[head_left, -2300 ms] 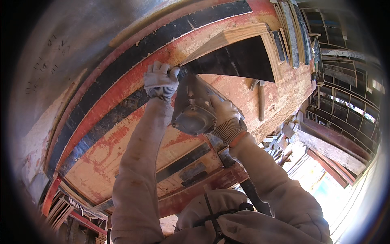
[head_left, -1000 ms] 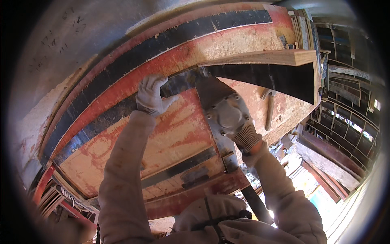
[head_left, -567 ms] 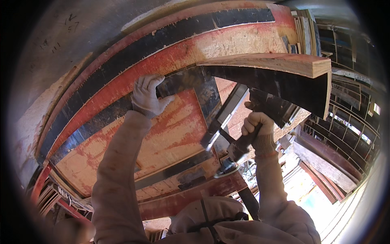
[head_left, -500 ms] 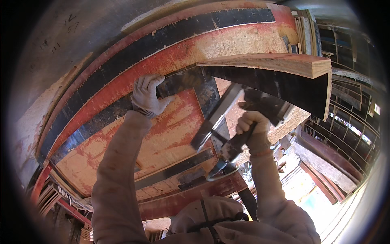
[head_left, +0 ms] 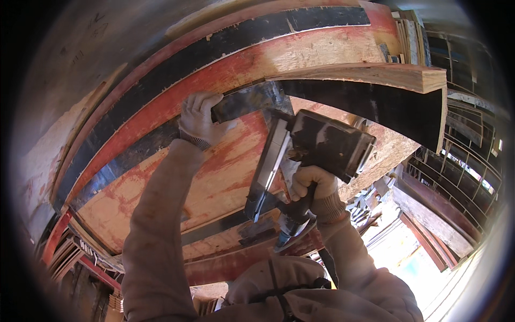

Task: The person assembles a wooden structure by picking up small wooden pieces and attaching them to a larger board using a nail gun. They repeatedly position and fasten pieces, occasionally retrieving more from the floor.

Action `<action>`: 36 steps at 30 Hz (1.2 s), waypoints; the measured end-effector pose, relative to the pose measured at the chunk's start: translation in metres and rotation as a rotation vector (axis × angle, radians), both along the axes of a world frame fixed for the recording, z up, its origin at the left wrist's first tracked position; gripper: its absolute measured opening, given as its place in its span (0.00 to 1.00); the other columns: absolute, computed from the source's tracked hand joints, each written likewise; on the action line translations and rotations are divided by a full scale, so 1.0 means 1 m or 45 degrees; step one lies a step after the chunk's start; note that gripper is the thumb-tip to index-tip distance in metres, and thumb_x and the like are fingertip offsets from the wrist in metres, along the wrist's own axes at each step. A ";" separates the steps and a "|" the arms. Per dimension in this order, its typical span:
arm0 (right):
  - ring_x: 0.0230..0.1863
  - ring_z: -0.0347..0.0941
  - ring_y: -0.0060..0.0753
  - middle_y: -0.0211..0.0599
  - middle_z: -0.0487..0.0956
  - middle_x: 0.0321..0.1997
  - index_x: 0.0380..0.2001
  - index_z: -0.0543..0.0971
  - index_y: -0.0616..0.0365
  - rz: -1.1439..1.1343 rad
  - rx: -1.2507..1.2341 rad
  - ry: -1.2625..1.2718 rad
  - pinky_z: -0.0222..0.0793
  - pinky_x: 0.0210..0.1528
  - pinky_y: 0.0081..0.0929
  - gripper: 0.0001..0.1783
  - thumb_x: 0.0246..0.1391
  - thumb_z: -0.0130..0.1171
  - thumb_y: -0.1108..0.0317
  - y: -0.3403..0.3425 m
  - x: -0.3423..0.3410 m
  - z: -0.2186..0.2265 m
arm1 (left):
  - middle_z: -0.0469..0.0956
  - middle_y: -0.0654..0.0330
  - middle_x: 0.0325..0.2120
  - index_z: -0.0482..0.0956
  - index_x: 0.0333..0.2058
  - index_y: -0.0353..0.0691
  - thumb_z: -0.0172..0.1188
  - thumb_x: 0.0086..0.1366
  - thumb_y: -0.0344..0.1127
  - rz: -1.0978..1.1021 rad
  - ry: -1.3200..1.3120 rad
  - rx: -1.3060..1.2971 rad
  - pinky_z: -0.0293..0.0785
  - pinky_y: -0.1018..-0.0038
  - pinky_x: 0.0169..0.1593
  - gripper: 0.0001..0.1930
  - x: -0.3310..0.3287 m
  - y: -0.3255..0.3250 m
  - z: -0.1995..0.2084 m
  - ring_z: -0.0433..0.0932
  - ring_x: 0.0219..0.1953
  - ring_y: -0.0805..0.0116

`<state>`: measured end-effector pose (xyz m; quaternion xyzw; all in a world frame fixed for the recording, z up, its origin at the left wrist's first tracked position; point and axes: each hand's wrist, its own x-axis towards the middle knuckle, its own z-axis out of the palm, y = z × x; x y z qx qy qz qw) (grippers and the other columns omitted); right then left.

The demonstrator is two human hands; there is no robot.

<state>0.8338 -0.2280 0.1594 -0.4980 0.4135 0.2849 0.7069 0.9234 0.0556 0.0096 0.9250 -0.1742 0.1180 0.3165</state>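
Note:
My left hand [head_left: 203, 119], in a pale glove with a ribbed cuff, lies on a dark plywood strip [head_left: 241, 106]. Its fingers bend over the strip's upper edge and the thumb points right. In my right hand [head_left: 315, 185], also gloved, is the handle of a nail gun [head_left: 332, 140] with a black, scuffed body. The gun's long, shiny magazine slants down to the left. A hose bends away near the handle's lower end. The gun hangs over a red-and-tan panel [head_left: 225, 155] and hides part of it. Whether its nose touches wood cannot be seen.
A thick curved plywood piece [head_left: 365, 75] with a black side juts out at upper right. Behind it arches a long curved red board [head_left: 257, 59] with a black strip. Stacked boards [head_left: 64, 255] stand at lower left. Metal racking [head_left: 461, 129] and timber beams [head_left: 429, 209] fill the right.
My right hand has brought the nail gun left and turned it, so its body shows more plainly. My left hand keeps its place on the strip. The whole view has shifted slightly.

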 end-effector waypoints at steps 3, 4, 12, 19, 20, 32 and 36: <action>0.19 0.68 0.32 0.35 0.68 0.17 0.16 0.66 0.57 0.236 0.008 -0.152 0.70 0.26 0.29 0.15 0.57 0.54 0.71 0.022 0.001 -0.006 | 0.78 0.61 0.48 0.75 0.52 0.47 0.84 0.37 0.43 0.005 0.028 -0.030 0.71 0.52 0.56 0.40 0.000 0.001 -0.003 0.76 0.51 0.53; 0.20 0.69 0.32 0.35 0.68 0.17 0.17 0.67 0.57 0.292 0.047 -0.205 0.70 0.26 0.29 0.15 0.57 0.54 0.71 0.028 0.005 -0.008 | 0.79 0.61 0.47 0.75 0.51 0.47 0.84 0.37 0.43 -0.003 0.015 -0.039 0.71 0.52 0.56 0.40 0.000 0.001 -0.004 0.77 0.51 0.53; 0.17 0.68 0.28 0.31 0.69 0.17 0.40 0.79 0.64 0.368 0.073 0.034 0.70 0.25 0.28 0.09 0.58 0.56 0.71 0.058 0.033 -0.015 | 0.78 0.61 0.47 0.77 0.49 0.47 0.83 0.38 0.42 0.018 0.049 -0.096 0.71 0.54 0.56 0.37 0.001 0.003 -0.004 0.76 0.51 0.53; 0.16 0.67 0.29 0.32 0.70 0.17 0.46 0.77 0.66 0.318 0.031 0.122 0.70 0.23 0.29 0.15 0.56 0.55 0.72 0.065 0.026 -0.007 | 0.79 0.58 0.46 0.75 0.50 0.45 0.83 0.36 0.36 0.030 0.090 -0.042 0.73 0.54 0.55 0.39 -0.003 0.002 0.000 0.78 0.50 0.51; 0.16 0.67 0.29 0.33 0.70 0.17 0.45 0.77 0.66 0.274 0.017 0.104 0.71 0.22 0.29 0.14 0.55 0.56 0.72 0.064 0.024 -0.008 | 0.79 0.58 0.46 0.75 0.50 0.46 0.83 0.36 0.36 0.024 0.097 -0.044 0.73 0.54 0.55 0.39 -0.003 0.002 0.000 0.77 0.50 0.51; 0.20 0.70 0.29 0.34 0.73 0.19 0.20 0.74 0.56 0.242 0.002 -0.077 0.68 0.25 0.26 0.15 0.61 0.53 0.66 0.031 -0.007 0.017 | 0.79 0.57 0.51 0.77 0.53 0.44 0.84 0.40 0.45 0.088 0.005 0.106 0.71 0.53 0.61 0.39 -0.009 0.005 -0.016 0.75 0.54 0.47; 0.19 0.61 0.28 0.28 0.64 0.18 0.23 0.74 0.57 -0.051 0.164 -0.227 0.62 0.26 0.26 0.08 0.55 0.56 0.68 0.007 -0.047 0.066 | 0.79 0.54 0.45 0.77 0.50 0.47 0.81 0.46 0.46 0.222 -0.134 0.106 0.75 0.51 0.52 0.33 -0.019 -0.008 -0.019 0.78 0.48 0.46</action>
